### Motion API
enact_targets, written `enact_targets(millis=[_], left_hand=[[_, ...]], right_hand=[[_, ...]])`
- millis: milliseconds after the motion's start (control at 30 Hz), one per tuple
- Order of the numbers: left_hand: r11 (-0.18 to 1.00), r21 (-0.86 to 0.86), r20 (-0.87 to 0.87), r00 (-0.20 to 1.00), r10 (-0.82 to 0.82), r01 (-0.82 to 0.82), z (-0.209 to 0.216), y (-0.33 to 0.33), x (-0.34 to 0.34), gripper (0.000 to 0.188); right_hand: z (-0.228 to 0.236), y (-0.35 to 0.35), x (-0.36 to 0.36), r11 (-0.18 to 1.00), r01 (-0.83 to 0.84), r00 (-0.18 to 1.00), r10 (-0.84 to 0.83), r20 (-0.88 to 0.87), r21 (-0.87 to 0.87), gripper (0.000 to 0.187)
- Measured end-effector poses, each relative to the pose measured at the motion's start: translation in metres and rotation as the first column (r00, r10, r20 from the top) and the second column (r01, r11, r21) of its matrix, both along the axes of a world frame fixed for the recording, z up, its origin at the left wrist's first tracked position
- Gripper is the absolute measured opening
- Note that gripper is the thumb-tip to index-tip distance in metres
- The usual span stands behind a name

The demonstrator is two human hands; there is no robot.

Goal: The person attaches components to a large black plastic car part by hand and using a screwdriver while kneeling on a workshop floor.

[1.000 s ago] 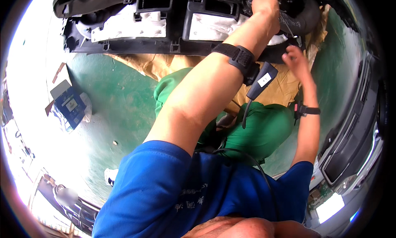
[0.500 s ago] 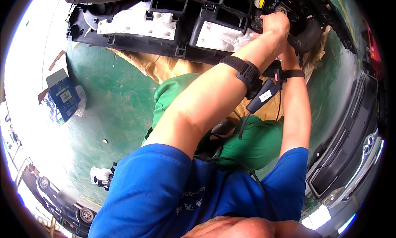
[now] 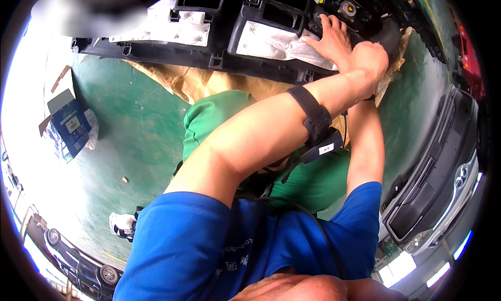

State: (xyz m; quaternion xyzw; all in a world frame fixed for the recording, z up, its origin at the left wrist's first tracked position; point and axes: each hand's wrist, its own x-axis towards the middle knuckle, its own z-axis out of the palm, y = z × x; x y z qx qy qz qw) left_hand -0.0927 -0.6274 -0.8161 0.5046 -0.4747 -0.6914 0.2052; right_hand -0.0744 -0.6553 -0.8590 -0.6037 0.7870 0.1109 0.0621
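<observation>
A large black car dashboard (image 3: 216,62) with white padding (image 3: 261,41) lies across the top of the view. My arms cross, the left forearm over the right wrist. Beside the dashboard's right end, my left hand (image 3: 369,61) is closed with its fingers curled under. Whatever it may hold is hidden. My right hand (image 3: 334,40) has its fingers spread against the dashboard, beside the padding. Just beyond both hands sits a round part (image 3: 347,10) with a yellow mark in its middle. Black straps with small cabled devices (image 3: 324,146) are on my forearms.
Brown paper (image 3: 201,84) lies beneath the dashboard on the green floor (image 3: 135,123). To the left is an open blue box (image 3: 71,124). A dark car front panel with a grille (image 3: 417,212) stands on the right. Parked cars show at the lower left.
My left hand has moved away from the round part, toward me and to the right. My right hand, mostly hidden before, now shows with its fingers spread. The whole view has shifted slightly.
</observation>
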Motion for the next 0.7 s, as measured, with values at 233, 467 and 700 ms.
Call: enact_targets(millis=[233,467,700], left_hand=[[0.964,0.231,-0.188,0.978,-0.09,0.133,0.067,0.013,0.058,0.03],[0.965,-0.007,-0.499,0.835,-0.231,0.263,-0.05,0.009,-0.001,0.034],[0.979,-0.074,-0.218,0.955,-0.203,0.191,-0.02,0.018,0.003,0.022]], right_hand=[[0.013,0.009,0.003,0.996,0.084,0.996,-0.084,-0.005,0.009,0.098],[0.006,-0.003,0.008,1.0,0.026,1.0,-0.026,-0.002,-0.013,0.085],[0.003,0.003,-0.002,0.996,0.058,0.998,-0.058,0.001,-0.063,0.067]])
